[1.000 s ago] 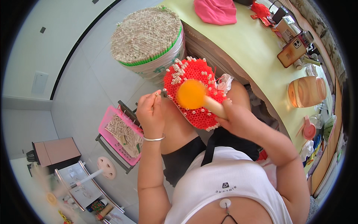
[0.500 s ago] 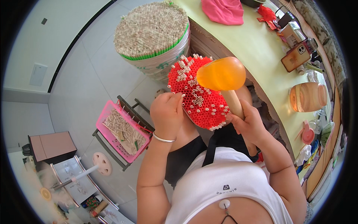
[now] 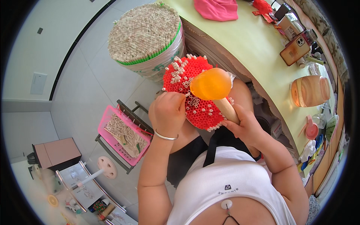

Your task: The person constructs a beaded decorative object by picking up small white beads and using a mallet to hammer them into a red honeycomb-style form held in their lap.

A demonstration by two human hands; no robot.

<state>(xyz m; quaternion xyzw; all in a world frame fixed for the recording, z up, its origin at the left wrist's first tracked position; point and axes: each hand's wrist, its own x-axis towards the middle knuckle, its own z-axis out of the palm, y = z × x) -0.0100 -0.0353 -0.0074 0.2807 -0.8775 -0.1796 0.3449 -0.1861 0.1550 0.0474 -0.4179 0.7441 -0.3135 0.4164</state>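
Her left hand point(image 3: 167, 113) pinches a white stick point(image 3: 187, 94) at nine o'clock of the red perforated disc point(image 3: 195, 97); right hand point(image 3: 245, 125) grips the orange-headed mallet point(image 3: 212, 85).

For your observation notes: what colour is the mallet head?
Translucent orange mallet head on a pale wooden handle; head view.

A red perforated disc point(image 3: 195, 93), studded with short white tubes, rests on the person's lap. The left hand point(image 3: 167, 113) pinches one white tube at its near-left edge, while the right hand point(image 3: 245, 125), just right of the disc, grips the wooden handle of an orange-headed mallet point(image 3: 211, 84) hanging over the disc's middle.
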